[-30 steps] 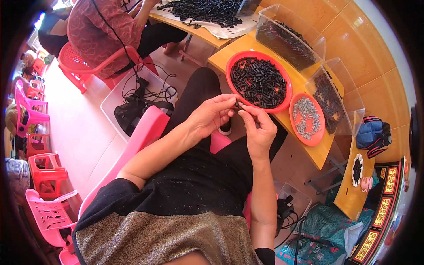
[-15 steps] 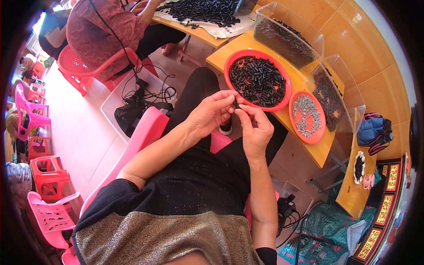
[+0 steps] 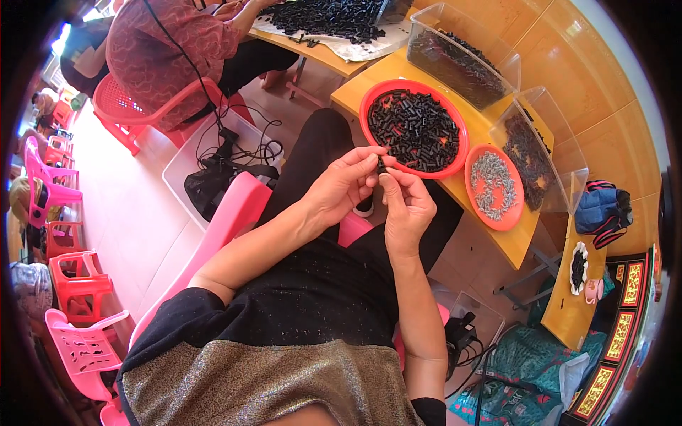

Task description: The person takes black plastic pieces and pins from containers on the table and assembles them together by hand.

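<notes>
While both hands meet above the lap, a yellow wooden tabletop [image 3: 508, 243] runs along the person's right, carrying a round red plastic basin [image 3: 464, 135] heaped with short black tubular pieces [image 3: 412, 128] and, just beside it, an oval orange-red plastic dish [image 3: 503, 224] scattered with slim grey pieces [image 3: 490, 170]. Behind these stand two clear rectangular plastic bins [image 3: 455, 65] holding dark pieces, close to a glossy orange-brown tiled wall [image 3: 604, 106]. Farther off, at another table, a co-worker in a reddish patterned shirt [image 3: 167, 53] sits near a white cloth [image 3: 355, 50] spread with more black pieces. A pale tiled floor [image 3: 142, 206] stretches away on the left, lined with red plastic stools [image 3: 82, 273] and a pink plastic chair [image 3: 82, 348]; at lower right lie crumpled teal plastic bags [image 3: 526, 362]. Near the basin's lower left edge, a small black piece [image 3: 381, 166] sits between the two hands: the fingers of the left hand [image 3: 337, 186] pinch it, while the thumb and forefinger of the right hand [image 3: 410, 206] are drawn close at its lower end — whether they grip it, I cannot tell. Compared with a second ago, the right hand has shifted slightly left, its thumb pointing more nearly straight up, while the left hand is almost unchanged; the basin and dish keep their places on the tabletop.
</notes>
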Demonstrator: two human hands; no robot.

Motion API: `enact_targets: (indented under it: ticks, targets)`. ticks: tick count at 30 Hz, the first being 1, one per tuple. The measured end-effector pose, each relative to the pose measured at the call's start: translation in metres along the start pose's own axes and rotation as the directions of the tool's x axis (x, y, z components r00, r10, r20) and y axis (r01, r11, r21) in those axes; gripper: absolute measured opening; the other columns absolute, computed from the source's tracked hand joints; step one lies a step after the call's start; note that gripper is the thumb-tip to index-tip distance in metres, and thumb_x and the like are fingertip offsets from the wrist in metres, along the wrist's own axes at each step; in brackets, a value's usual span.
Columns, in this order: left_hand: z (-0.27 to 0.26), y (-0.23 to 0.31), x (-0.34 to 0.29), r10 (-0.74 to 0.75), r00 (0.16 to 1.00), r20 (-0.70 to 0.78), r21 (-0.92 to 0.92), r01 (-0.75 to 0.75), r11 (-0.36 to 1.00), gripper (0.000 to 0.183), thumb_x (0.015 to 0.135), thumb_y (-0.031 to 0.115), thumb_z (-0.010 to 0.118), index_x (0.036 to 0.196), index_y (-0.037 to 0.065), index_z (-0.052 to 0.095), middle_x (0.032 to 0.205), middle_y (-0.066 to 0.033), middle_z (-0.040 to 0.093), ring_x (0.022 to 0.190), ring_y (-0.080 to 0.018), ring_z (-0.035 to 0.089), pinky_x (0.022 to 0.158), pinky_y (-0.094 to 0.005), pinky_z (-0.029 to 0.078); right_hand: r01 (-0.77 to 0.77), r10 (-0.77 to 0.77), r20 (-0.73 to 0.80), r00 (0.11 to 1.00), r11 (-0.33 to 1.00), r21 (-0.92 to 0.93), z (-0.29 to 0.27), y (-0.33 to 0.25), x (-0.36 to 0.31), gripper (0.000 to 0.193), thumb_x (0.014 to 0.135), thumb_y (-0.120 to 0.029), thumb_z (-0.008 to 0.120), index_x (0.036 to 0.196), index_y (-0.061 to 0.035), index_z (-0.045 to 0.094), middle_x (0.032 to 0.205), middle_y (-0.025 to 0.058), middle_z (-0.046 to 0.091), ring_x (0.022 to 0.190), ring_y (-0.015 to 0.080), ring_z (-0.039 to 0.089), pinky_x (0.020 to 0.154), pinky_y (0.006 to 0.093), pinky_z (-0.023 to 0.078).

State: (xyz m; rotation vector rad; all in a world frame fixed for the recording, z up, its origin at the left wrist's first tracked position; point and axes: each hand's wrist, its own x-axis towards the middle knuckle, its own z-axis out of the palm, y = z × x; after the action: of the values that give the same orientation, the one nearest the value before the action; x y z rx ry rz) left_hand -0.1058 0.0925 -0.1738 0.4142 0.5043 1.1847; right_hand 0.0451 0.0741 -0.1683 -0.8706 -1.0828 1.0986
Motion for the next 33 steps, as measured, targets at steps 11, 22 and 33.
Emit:
enact_targets:
  ticks: [11, 22, 33]
  targets:
    - [0.003, -0.009, -0.004, 0.085, 0.996, -0.007, -0.011, -0.085, 0.996, 0.025, 0.112, 0.019, 0.065, 0.134, 0.009, 0.069, 0.119, -0.0044, 0.078, 0.072, -0.0049, 0.055, 0.068, -0.0220, 0.049, 0.013, -0.013, -0.004, 1.000, 0.992, 0.123, 0.011, 0.001, -0.010, 0.006, 0.104, -0.001, 0.074, 0.108, 0.0014, 0.071, 0.092, 0.0037, 0.075, 0.081, 0.0089, 0.070, 0.074, 0.0235, 0.057]
    - [0.003, -0.012, -0.005, 0.121, 0.992, -0.042, 0.095, -0.117, 0.989, 0.024, 0.112, 0.022, 0.067, 0.131, 0.008, 0.069, 0.115, -0.0031, 0.077, 0.075, -0.0053, 0.062, 0.068, -0.0217, 0.052, 0.090, -0.092, 0.037, 0.995, 0.993, 0.072, 0.007, 0.008, -0.003, 0.006, 0.101, 0.002, 0.076, 0.104, 0.0017, 0.070, 0.091, 0.0040, 0.074, 0.080, 0.0091, 0.069, 0.073, 0.0247, 0.058]
    - [-0.011, -0.002, 0.000, 0.017, 0.999, 0.039, 0.101, -0.021, 0.995, 0.025, 0.111, 0.022, 0.067, 0.132, 0.009, 0.071, 0.112, -0.0018, 0.077, 0.076, -0.0048, 0.063, 0.072, -0.0203, 0.054, 0.257, -0.201, 0.183, 0.962, 0.889, -0.378, -0.021, -0.016, 0.019, 0.030, 0.087, -0.002, 0.088, 0.113, -0.0018, 0.073, 0.108, 0.0060, 0.070, 0.072, 0.0082, 0.063, 0.066, 0.0258, 0.052]
